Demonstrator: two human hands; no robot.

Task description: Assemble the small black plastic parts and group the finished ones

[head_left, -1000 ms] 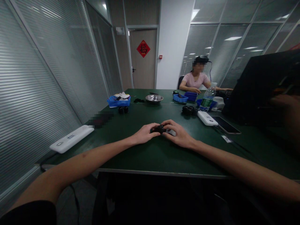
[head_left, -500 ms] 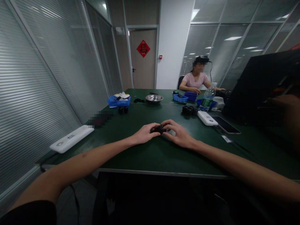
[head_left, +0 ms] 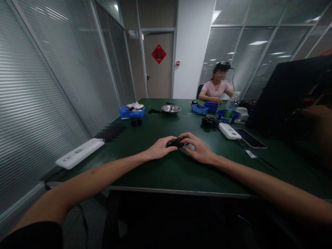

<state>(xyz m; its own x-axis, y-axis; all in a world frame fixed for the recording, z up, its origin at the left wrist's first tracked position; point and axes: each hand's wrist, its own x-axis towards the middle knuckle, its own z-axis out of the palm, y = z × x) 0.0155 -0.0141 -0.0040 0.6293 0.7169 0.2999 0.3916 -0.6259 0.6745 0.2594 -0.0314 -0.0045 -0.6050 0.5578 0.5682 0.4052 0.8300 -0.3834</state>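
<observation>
Low over the green table [head_left: 155, 173], a small glossy black part [head_left: 177, 143] sits between my two hands. My left hand [head_left: 162, 147] grips it from the left, thumb in front and fingers behind. From the right, my right hand [head_left: 197, 148] meets it with curled fingertips. The fingers cover much of the part, so its exact kind does not show. More black round parts stand beyond the hands: a pair [head_left: 136, 121] to the left and a cluster [head_left: 210, 122] to the right.
A white power bank [head_left: 80, 154] lies left; another [head_left: 229, 131] lies right beside a phone [head_left: 250, 138]. Farther back are a blue tray [head_left: 131, 112], a metal bowl [head_left: 170, 110], blue bins [head_left: 199, 109] and a water bottle [head_left: 230, 109]. A person [head_left: 217, 88] sits across; a dark monitor [head_left: 280, 100] stands right.
My hands and the black part stay almost in place. The seated person's hand at the right has drawn back behind the bottle.
</observation>
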